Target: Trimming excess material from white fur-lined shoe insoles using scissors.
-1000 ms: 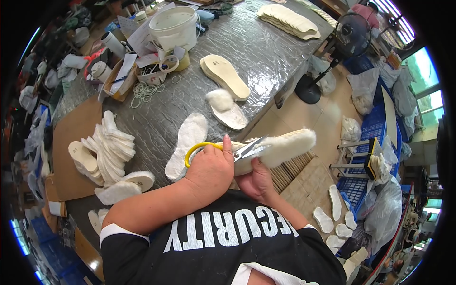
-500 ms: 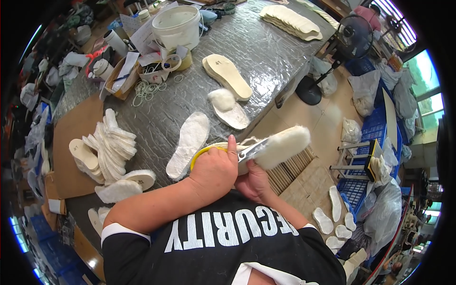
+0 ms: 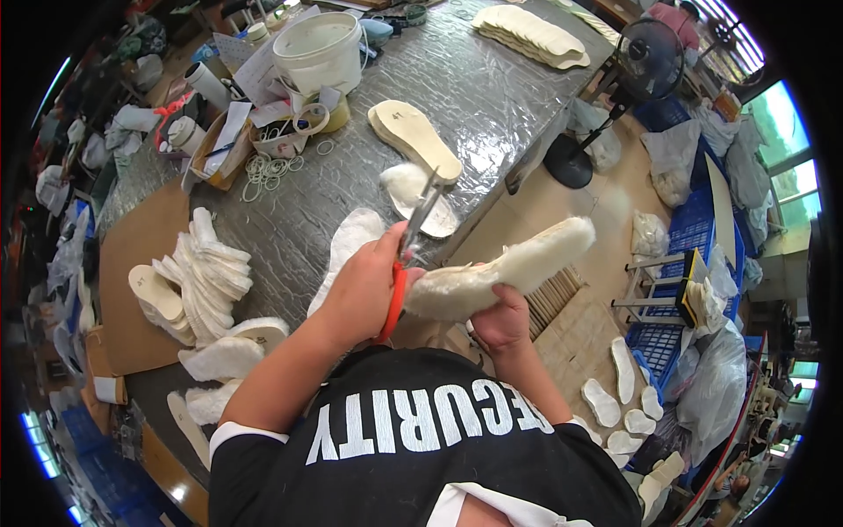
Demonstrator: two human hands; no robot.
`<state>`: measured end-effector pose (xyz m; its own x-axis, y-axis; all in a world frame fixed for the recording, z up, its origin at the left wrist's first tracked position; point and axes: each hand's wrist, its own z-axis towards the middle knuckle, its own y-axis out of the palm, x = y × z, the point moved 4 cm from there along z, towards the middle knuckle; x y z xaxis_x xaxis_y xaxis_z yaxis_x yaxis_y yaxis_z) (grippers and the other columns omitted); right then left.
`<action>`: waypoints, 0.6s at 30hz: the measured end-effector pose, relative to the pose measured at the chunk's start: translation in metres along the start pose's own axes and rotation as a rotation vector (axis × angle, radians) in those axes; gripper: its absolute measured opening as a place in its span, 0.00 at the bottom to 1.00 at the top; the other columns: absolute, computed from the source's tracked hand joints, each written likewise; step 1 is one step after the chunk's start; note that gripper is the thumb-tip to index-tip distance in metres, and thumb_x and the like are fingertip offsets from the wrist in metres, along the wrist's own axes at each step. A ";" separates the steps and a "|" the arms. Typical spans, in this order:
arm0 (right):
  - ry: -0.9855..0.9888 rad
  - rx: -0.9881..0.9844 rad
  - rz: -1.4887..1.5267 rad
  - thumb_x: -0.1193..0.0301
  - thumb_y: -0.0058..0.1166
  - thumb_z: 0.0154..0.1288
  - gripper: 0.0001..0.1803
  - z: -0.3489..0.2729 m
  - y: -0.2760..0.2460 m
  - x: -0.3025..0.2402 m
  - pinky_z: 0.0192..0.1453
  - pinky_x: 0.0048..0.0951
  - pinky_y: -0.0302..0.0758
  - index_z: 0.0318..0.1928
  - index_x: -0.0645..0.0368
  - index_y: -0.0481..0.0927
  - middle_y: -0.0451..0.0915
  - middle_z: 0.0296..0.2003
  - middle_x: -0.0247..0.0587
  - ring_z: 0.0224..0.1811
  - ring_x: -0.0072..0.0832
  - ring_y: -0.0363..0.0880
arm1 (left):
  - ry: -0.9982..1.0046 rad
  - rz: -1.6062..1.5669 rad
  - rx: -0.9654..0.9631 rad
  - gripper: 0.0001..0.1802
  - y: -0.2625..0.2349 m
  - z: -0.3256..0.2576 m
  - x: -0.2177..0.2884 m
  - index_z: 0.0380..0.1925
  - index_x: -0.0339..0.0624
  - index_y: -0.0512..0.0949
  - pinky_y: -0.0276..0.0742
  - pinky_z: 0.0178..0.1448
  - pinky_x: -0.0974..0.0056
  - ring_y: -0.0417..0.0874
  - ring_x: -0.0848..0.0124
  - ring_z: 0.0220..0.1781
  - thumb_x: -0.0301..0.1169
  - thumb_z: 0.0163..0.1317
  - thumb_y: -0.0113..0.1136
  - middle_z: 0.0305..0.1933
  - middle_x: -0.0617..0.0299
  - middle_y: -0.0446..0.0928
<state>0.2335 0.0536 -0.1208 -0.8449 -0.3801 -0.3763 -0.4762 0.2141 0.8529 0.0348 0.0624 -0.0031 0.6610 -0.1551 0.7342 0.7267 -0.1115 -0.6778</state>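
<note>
Scissors (image 3: 421, 216), gripped in the left hand (image 3: 364, 285), have been swung off the fleece insole (image 3: 544, 253); cutting appears interrupted. The insole is held before the black shirt (image 3: 413, 373) by the right hand (image 3: 504, 321).

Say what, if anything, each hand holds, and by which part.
Left hand: scissors, by the handle end. Right hand: fleecy insole, by its near edge, around mid-length.

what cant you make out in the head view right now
All in the head view:
- most fingers of the right hand: behind the long cream fleece insole
- part of the red-handled metal scissors: inside the left hand
- part of the flat white fleece insole: under that hand
- the distant person in pink: too small
</note>
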 end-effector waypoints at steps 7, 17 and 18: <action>0.163 -0.350 -0.121 0.75 0.51 0.45 0.27 -0.001 0.015 0.022 0.61 0.42 0.64 0.51 0.62 0.70 0.73 0.47 0.47 0.53 0.41 0.70 | -0.140 -0.702 -0.190 0.27 0.042 0.021 0.003 0.53 0.34 0.67 0.74 0.43 0.70 0.78 0.74 0.37 0.24 0.52 0.63 0.35 0.59 0.76; 0.425 -0.485 0.318 0.54 0.45 0.65 0.20 0.024 -0.026 0.021 0.38 0.29 0.63 0.46 0.56 0.72 0.66 0.20 0.31 0.17 0.20 0.65 | -0.346 -0.380 0.212 0.21 0.005 0.051 -0.119 0.47 0.32 0.69 0.74 0.31 0.73 0.78 0.76 0.28 0.29 0.56 0.62 0.30 0.59 0.77; 0.406 -0.479 0.326 0.54 0.45 0.65 0.20 0.025 -0.028 0.019 0.38 0.29 0.63 0.46 0.56 0.72 0.66 0.20 0.31 0.17 0.20 0.65 | -0.372 -0.367 0.180 0.22 0.005 0.044 -0.119 0.49 0.33 0.68 0.75 0.32 0.72 0.78 0.75 0.30 0.29 0.56 0.61 0.31 0.58 0.77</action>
<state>0.2248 0.0624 -0.1610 -0.7243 -0.6894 0.0106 0.0241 -0.0099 0.9997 -0.0323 0.1235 -0.0918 0.3558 0.2236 0.9074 0.9209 0.0813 -0.3811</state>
